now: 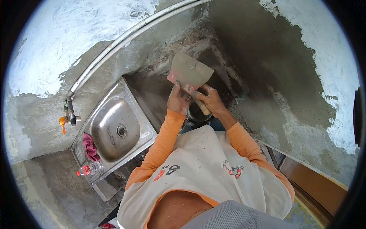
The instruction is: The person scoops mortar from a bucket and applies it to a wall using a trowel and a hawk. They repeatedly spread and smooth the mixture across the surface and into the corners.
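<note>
A flat pinkish-red plate (173,76) is raised in front of me, its face mostly coated in grey wet mortar (192,70). My left hand (178,100) grips its near left edge, with the thumb on top. In my right hand (212,100) is a tool with a wooden handle (203,108), probably a trowel, held at the plate's near edge. Its blade is hidden or cannot be told from the mortar. A dark round container (198,113) is partly visible below the hands.
To the left is a steel sink (118,129) with a crumpled dark-red cloth (90,147) and a plastic bottle (90,168) on its rim. An orange-handled tap (64,123) and white pipes (110,47) run along the wall. Patchy grey plaster (255,57) covers the right wall.
</note>
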`<state>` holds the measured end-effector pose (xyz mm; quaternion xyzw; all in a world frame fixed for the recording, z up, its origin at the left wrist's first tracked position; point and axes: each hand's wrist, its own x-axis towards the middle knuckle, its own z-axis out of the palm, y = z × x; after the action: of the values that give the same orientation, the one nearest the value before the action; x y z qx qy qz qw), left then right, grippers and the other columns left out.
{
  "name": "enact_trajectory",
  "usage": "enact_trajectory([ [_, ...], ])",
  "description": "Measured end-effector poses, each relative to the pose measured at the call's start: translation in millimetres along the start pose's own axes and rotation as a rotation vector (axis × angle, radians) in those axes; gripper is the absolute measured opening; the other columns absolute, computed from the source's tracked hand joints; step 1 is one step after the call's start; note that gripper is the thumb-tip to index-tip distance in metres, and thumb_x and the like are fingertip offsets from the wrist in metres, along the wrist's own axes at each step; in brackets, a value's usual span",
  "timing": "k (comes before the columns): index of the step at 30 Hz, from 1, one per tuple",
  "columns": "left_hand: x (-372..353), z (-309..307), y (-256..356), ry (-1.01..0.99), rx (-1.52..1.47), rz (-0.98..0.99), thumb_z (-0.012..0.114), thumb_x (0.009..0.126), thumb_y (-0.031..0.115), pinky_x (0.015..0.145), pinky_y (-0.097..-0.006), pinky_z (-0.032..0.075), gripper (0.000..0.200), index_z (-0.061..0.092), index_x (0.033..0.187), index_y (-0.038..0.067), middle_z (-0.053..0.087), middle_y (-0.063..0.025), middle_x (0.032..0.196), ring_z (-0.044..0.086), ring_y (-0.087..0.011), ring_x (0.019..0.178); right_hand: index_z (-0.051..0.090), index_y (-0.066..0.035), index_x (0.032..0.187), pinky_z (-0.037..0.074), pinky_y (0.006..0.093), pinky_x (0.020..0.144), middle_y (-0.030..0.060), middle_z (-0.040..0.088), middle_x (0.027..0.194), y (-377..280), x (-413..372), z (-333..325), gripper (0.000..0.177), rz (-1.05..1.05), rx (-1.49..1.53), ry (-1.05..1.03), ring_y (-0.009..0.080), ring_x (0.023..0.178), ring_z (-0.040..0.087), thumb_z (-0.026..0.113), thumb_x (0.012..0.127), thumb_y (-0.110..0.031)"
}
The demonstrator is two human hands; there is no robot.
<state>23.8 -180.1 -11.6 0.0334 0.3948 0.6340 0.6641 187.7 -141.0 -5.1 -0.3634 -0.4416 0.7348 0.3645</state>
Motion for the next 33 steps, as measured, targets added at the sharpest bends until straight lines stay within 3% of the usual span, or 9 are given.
enact_trajectory([
  [9,60,-15,-36,-0.012,-0.088,0.345,0.048,0.108,0.036,0.092,-0.0343,0.050,0.040,0.051,0.135,0.006,0.060,-0.0072,0.121,0.060,-0.0229,0.106,0.069,0.002,0.117,0.050,0.0307,0.089,0.0094,0.065,0.116,16,19,25,0.034,-0.013,-0.023,0.197,0.0145,0.100,0.061,0.071,0.092,-0.021],
  [11,49,12,-29,0.020,-0.094,0.351,0.049,0.107,0.037,0.093,-0.0365,0.050,0.043,0.051,0.137,0.005,0.060,-0.0067,0.122,0.060,-0.0222,0.107,0.072,0.003,0.111,0.046,0.0367,0.098,0.0166,0.061,0.119,11,21,30,0.038,-0.124,-0.190,0.334,0.0237,0.109,0.060,0.073,0.090,-0.029],
  [15,42,44,-24,0.089,-0.109,0.381,0.050,0.107,0.041,0.097,-0.0374,0.050,0.050,0.052,0.138,0.002,0.061,-0.0073,0.127,0.060,-0.0210,0.114,0.067,0.002,0.115,0.050,0.0293,0.088,0.0073,0.064,0.108,16,52,10,0.031,-0.123,-0.139,0.412,0.0159,0.096,0.062,0.067,0.093,-0.019],
  [18,57,27,-34,0.119,0.004,0.437,0.050,0.106,0.043,0.098,-0.0357,0.049,0.052,0.055,0.137,0.002,0.062,-0.0072,0.128,0.060,-0.0202,0.115,0.062,0.001,0.119,0.054,0.0333,0.088,0.0075,0.063,0.107,4,80,-12,0.033,-0.180,0.135,0.432,0.0186,0.098,0.064,0.066,0.093,-0.018],
  [20,51,23,-34,0.159,0.010,0.402,0.051,0.106,0.044,0.098,-0.0354,0.049,0.053,0.056,0.136,0.001,0.062,-0.0082,0.127,0.060,-0.0204,0.115,0.059,-0.001,0.117,0.056,0.0444,0.092,0.0122,0.061,0.117,-25,93,-16,0.028,-0.065,0.470,0.405,0.0261,0.105,0.063,0.063,0.093,-0.015],
  [24,49,0,-37,0.210,0.016,0.386,0.052,0.105,0.045,0.096,-0.0358,0.050,0.054,0.057,0.138,0.002,0.063,-0.0070,0.129,0.062,-0.0210,0.113,0.054,-0.001,0.126,0.060,0.0481,0.087,0.0142,0.061,0.121,-38,143,-37,0.037,-0.213,0.489,0.354,0.0259,0.110,0.063,0.066,0.093,-0.012],
  [27,46,-26,-38,0.269,0.043,0.351,0.053,0.104,0.046,0.095,-0.0366,0.051,0.056,0.056,0.140,0.003,0.064,-0.0079,0.128,0.063,-0.0220,0.110,0.051,-0.003,0.130,0.063,0.0478,0.083,0.0092,0.059,0.121,-48,178,-47,0.043,-0.373,0.509,0.341,0.0252,0.107,0.065,0.064,0.090,0.004],
  [30,40,-45,-42,0.336,0.042,0.373,0.054,0.103,0.048,0.090,-0.0360,0.053,0.057,0.056,0.140,0.004,0.065,-0.0083,0.126,0.064,-0.0218,0.104,0.052,-0.004,0.133,0.062,0.0456,0.086,0.0081,0.059,0.123,-51,218,-63,0.045,-0.410,0.467,0.485,0.0247,0.108,0.065,0.066,0.090,0.003],
  [33,35,-71,-46,0.394,0.049,0.373,0.053,0.104,0.048,0.083,-0.0353,0.054,0.056,0.057,0.138,0.004,0.066,-0.0087,0.123,0.066,-0.0214,0.097,0.058,0.001,0.133,0.052,0.0475,0.098,0.0212,0.061,0.132,-25,272,-89,0.044,-0.445,0.020,0.707,0.0334,0.117,0.062,0.070,0.093,-0.013],
])
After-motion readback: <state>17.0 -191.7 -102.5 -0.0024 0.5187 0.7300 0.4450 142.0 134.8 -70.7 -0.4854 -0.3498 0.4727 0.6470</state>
